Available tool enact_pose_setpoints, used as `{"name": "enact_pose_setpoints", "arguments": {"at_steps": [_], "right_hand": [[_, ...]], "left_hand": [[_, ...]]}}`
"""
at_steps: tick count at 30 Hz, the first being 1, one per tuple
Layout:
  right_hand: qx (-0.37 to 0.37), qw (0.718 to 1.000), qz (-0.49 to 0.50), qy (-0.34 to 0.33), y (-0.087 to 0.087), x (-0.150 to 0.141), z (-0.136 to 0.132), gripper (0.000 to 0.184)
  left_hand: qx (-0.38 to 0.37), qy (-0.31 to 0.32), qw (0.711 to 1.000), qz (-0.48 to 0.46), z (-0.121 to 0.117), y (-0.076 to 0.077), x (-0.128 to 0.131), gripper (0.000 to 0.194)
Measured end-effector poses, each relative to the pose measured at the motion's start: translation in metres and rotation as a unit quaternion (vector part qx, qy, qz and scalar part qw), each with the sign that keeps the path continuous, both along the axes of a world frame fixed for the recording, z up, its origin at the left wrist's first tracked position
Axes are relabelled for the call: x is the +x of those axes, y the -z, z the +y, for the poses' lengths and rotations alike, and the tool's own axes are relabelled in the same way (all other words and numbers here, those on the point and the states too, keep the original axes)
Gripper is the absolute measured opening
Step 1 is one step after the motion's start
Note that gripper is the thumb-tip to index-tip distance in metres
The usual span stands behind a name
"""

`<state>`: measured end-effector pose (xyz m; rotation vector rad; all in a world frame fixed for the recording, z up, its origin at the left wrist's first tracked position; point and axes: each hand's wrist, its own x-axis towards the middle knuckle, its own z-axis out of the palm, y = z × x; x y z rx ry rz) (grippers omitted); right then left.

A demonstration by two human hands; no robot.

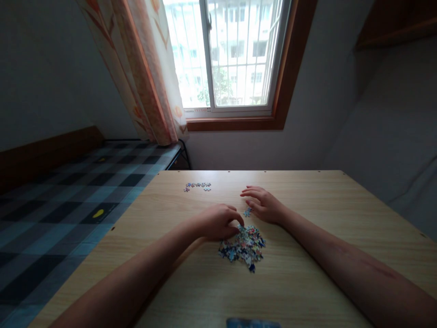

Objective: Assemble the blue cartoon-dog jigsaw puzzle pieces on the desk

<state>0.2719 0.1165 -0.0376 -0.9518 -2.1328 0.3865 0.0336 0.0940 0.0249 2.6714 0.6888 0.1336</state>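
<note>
A heap of small, many-coloured jigsaw puzzle pieces (246, 246) lies on the pale wooden table (307, 273). My left hand (221, 222) reaches to the heap's upper left edge, its index finger curved down onto the pieces and its thumb slightly apart from it; no piece shows clearly between them. Beyond the heap, my right hand (262, 202) is open, fingers spread low over the table. By its thumb are a few light-blue puzzle pieces (247, 212), partly covered by the hand. Farther back on the left lies a joined strip of puzzle pieces (198, 185).
At the table's near edge, a dark blue object (253, 323) is cut off by the picture. A bed with a checked cover (102, 191) stands left of the table. Behind are a curtain (146, 73), a barred window (239, 54) and a wall.
</note>
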Motion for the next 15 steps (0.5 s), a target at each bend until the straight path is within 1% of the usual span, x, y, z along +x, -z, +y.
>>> {"name": "enact_pose_setpoints", "arguments": {"at_steps": [3, 8, 15], "right_hand": [[-0.001, 1.0, -0.003, 0.0, 0.0, 0.0, 0.0, 0.027], [0.005, 1.0, -0.004, 0.003, 0.0, -0.001, 0.0, 0.027], [0.01, 1.0, -0.007, 0.004, 0.0, -0.001, 0.0, 0.026]], "left_hand": [[0.008, -0.022, 1.0, 0.014, 0.003, 0.0, -0.001, 0.021], [0.026, -0.064, 0.997, 0.016, 0.008, 0.003, -0.005, 0.024], [0.087, -0.116, 0.989, 0.009, 0.016, 0.01, -0.01, 0.023]]}}
